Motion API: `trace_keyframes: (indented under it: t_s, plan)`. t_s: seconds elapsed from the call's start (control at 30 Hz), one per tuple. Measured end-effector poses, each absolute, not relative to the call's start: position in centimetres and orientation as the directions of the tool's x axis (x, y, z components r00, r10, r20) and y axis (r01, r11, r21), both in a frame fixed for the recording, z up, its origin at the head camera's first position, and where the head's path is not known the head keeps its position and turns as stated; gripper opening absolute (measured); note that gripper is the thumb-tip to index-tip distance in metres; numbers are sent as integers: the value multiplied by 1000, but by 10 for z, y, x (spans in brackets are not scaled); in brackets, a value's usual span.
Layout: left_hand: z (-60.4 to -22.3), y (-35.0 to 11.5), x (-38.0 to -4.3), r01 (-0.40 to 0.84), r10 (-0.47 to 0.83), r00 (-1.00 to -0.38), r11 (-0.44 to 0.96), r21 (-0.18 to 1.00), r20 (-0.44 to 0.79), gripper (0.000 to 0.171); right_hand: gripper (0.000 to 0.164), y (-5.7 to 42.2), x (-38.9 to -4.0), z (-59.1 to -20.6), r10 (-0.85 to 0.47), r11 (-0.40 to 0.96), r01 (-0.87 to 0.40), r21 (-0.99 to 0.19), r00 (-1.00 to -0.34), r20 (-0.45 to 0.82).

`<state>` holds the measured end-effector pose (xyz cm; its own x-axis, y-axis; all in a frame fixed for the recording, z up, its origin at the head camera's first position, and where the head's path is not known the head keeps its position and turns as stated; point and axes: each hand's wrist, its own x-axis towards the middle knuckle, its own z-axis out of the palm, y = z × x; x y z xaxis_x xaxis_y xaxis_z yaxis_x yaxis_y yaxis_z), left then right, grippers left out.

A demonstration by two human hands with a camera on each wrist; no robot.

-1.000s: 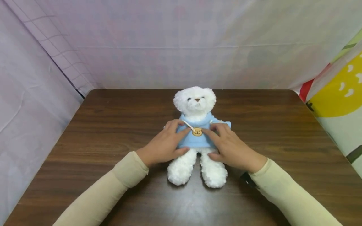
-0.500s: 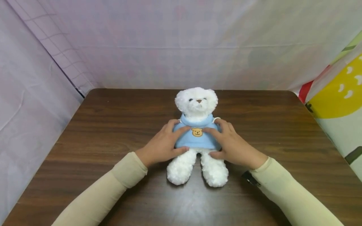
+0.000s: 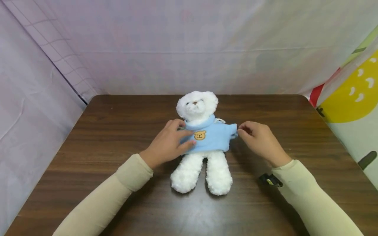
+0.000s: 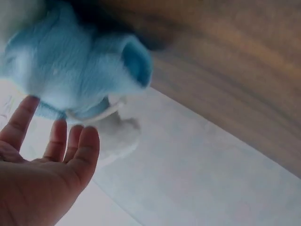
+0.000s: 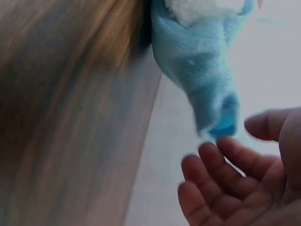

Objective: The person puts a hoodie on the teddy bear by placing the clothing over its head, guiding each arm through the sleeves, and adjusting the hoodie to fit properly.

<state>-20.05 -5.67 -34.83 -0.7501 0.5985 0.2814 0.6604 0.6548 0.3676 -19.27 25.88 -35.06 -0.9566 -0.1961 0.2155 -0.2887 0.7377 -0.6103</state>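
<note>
A white plush teddy bear [image 3: 219, 177] in a pale blue sweater [image 3: 215, 137] is on the table, its face toward the head camera. A small tan bear-face patch [image 3: 199, 135] marks the chest. My left hand [image 3: 169, 141] rests at the sweater's side, fingers spread, the tips touching the fabric. My right hand [image 3: 263, 139] is at the tip of the outstretched sleeve [image 5: 211, 110], whose opening faces the fingers. In the right wrist view, the right thumb stands apart from the fingers, the index fingertip right at the cuff. A white drawstring [image 3: 220, 121] lies by the shoulder.
The dark brown wooden table [image 3: 124, 118] has its back edge near a pale hanging cloth [image 3: 189, 42]. At the right hangs a cloth with a yellow print [image 3: 351, 95]. A black strap piece [image 3: 271, 180] shows below the right cuff.
The right hand has left the sweater's front and moved right to the sleeve, which now sticks out. The drawstring has gone from the chest to behind the shoulder. The bear's head has tilted and shifted left.
</note>
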Motion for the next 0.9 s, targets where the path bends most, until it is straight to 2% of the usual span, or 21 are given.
trace_keyframes:
  t_s: [0.1, 0.2, 0.3, 0.37, 0.5, 0.57, 0.67, 0.77, 0.9]
  plan:
    - [-347, -55, -203, 659, 578, -752, 667, 346, 317, 30, 22, 255, -196, -353, -250, 726, -290, -623, -956, 153]
    - [-348, -50, -207, 672, 583, -737, 686, 279, 340, 29, 19, 248, -199, -356, -312, 727, -392, -563, -920, 238]
    - [-348, -44, -210, 722, 635, -680, 668, 183, 367, 33, 12, 241, -200, -354, -333, 726, -473, -499, -877, 347]
    - [-347, -41, -212, 766, 684, -624, 632, 120, 377, 38, 10, 239, -199, -352, -330, 708, -493, -506, -864, 380]
    - [-346, -37, -212, 816, 756, -554, 575, 50, 348, 42, 26, 238, -198, -350, -286, 666, -447, -597, -892, 350]
    - [-346, -35, -210, 820, 768, -550, 571, 38, 330, 40, 28, 239, -199, -350, -267, 661, -407, -630, -912, 310]
    - [-347, -33, -209, 811, 763, -564, 584, 37, 315, 39, 21, 239, -202, -354, -255, 679, -365, -637, -931, 262]
    - [-347, -32, -207, 804, 759, -572, 593, 33, 311, 39, 14, 238, -203, -357, -261, 710, -345, -614, -939, 226]
    - [-348, -32, -207, 804, 758, -571, 594, 31, 315, 40, 16, 237, -205, -359, -270, 735, -331, -592, -943, 192]
